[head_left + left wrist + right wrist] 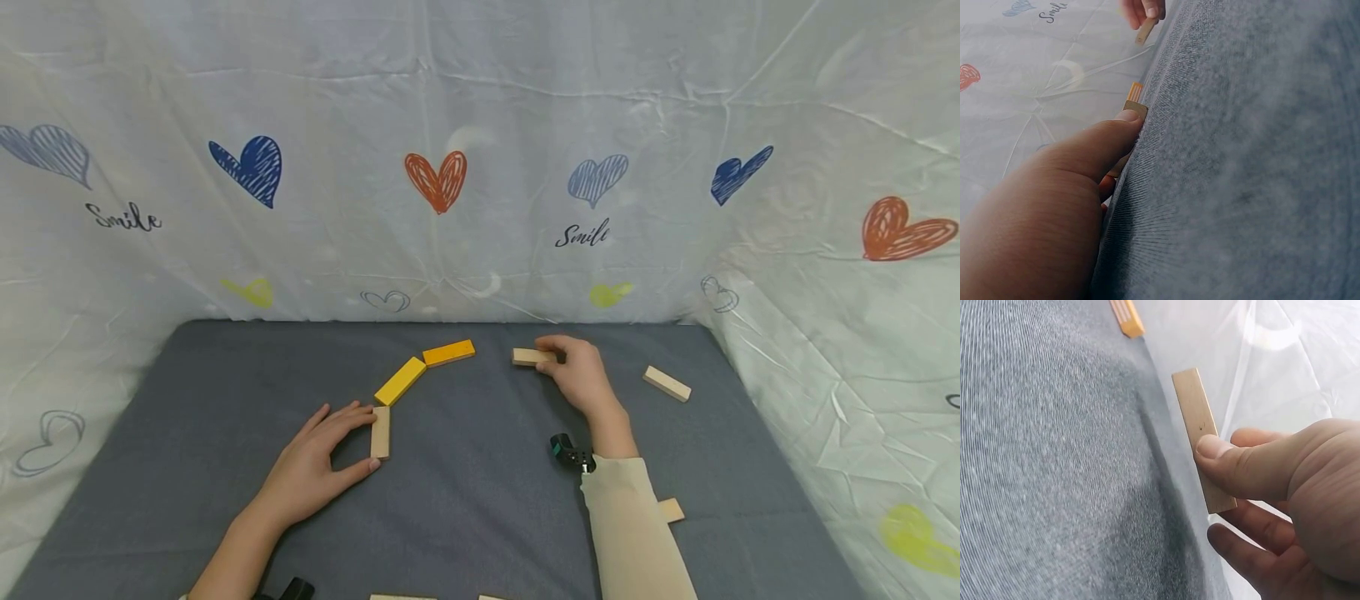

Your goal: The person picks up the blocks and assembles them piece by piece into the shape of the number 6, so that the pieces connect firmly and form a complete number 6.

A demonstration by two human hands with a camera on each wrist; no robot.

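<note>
My left hand [318,462] spans a plain wooden block [381,432], thumb at its near end and fingers at its far end. In the left wrist view, the thumb [1100,140] presses that block's end. A yellow block [401,381] lies at an angle just beyond it, its far corner meeting an orange block [449,352]. At the back, my right hand [581,375] pinches another plain wooden block [525,357]. The right wrist view shows this block [1191,400] between thumb and fingers, seemingly raised off the cloth, with the orange block [1127,317] beyond.
One plain block [667,383] lies right of my right hand, and another [672,510] is partly hidden by the right sleeve [637,525]. Two more block edges [402,597] show at the bottom of the head view. Behind the grey cloth-covered table [480,500] hangs a white curtain [510,208].
</note>
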